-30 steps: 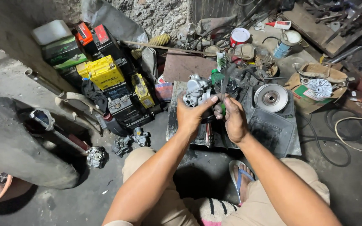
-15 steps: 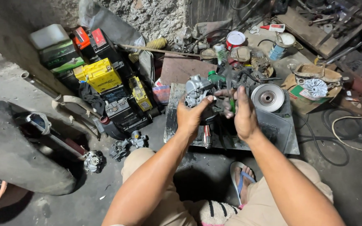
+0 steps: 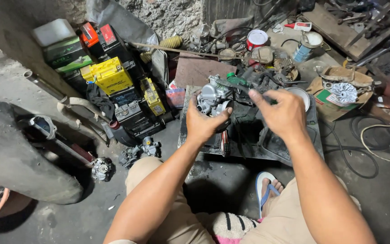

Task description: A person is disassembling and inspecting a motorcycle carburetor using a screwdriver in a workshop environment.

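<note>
Silver cast-metal carburettor (image 3: 214, 99) gripped in closed left hand (image 3: 205, 123), held above dark metal tray (image 3: 271, 147); right hand (image 3: 281, 113) half-curled, fingertips pinching something small, unclear what; inspection step, likely needs steady grip next

A grey metal carburetor (image 3: 214, 98) sits tilted, gripped from below, above a dark greasy tray (image 3: 274, 147).

yellow box (image 3: 109, 75) left, red-labelled can (image 3: 257, 39) top centre

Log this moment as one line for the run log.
left hand: grips metal carburetor | right hand: raised beside it, holding nothing visible | below: dark metal tray
</note>
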